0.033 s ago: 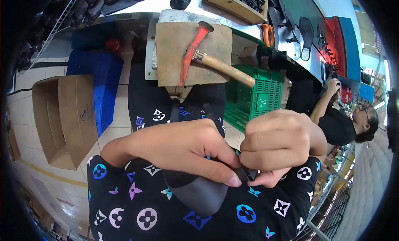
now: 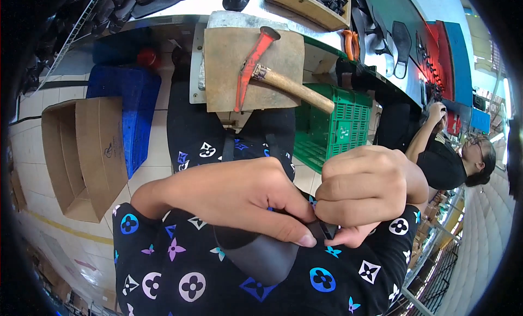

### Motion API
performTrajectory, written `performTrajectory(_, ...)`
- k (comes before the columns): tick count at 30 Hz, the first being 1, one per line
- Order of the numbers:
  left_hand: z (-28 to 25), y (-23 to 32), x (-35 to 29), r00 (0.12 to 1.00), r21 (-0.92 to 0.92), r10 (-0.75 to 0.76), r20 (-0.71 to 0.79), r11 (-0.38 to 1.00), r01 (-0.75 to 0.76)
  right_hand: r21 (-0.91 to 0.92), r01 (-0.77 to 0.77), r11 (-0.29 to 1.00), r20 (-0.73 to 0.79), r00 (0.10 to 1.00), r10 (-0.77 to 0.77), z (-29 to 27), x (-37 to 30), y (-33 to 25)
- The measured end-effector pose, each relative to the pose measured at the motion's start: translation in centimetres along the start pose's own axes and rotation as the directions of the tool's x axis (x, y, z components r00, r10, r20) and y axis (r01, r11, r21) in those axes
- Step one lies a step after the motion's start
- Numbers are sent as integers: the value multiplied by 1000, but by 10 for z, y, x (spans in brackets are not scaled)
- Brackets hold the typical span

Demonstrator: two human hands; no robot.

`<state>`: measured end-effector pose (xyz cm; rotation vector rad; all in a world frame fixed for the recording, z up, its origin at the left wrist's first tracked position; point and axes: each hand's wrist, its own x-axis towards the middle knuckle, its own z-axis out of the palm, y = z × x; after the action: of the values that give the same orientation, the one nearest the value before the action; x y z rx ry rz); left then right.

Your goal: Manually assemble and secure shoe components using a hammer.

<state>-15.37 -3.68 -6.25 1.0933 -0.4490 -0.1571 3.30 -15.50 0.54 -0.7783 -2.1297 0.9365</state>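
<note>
My left hand (image 2: 239, 193) is closed on a dark, smooth shoe part (image 2: 267, 261) with a rounded end, the thumb pressing on its upper side. Right beside it, my right hand (image 2: 365, 190) is curled in a fist around a narrow black end (image 2: 328, 230) of what looks like the same piece. The thumb and fingers of the two hands almost meet there. Both hands are low over my lap, on a black patterned apron (image 2: 193, 286). My fingers hide much of the piece, so I cannot tell its full shape.
Ahead, a hammer with a red head (image 2: 251, 71) and wooden handle lies on a brown board (image 2: 229, 49). A cardboard box (image 2: 101, 152) and blue crate (image 2: 143, 131) stand left; a green crate (image 2: 348, 120) is right. Black soles (image 2: 401, 46) lie on the bench. A co-worker (image 2: 449, 158) sits at right.
</note>
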Motion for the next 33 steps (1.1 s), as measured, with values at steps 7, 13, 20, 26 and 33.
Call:
performTrajectory(7,5,7,-4,999,84,38,-30,996,-35,-32,-13,999,-69,998,11,5,2,-4)
performTrajectory(13,6,19,-3,971,275,23,-239,960,45,9,-108,994,-66,992,108,-8,-21,13)
performTrajectory(20,3,21,15,979,295,-65,-191,948,120,82,-81,993,-458,882,110,34,-49,11)
performTrajectory(26,1,12,35,993,107,-114,13,988,112,25,-15,1000,-403,915,24,35,-59,-3)
performTrajectory(33,-3,11,43,926,4,-278,257,958,287,-81,6,997,-376,926,-36,33,-46,-16)
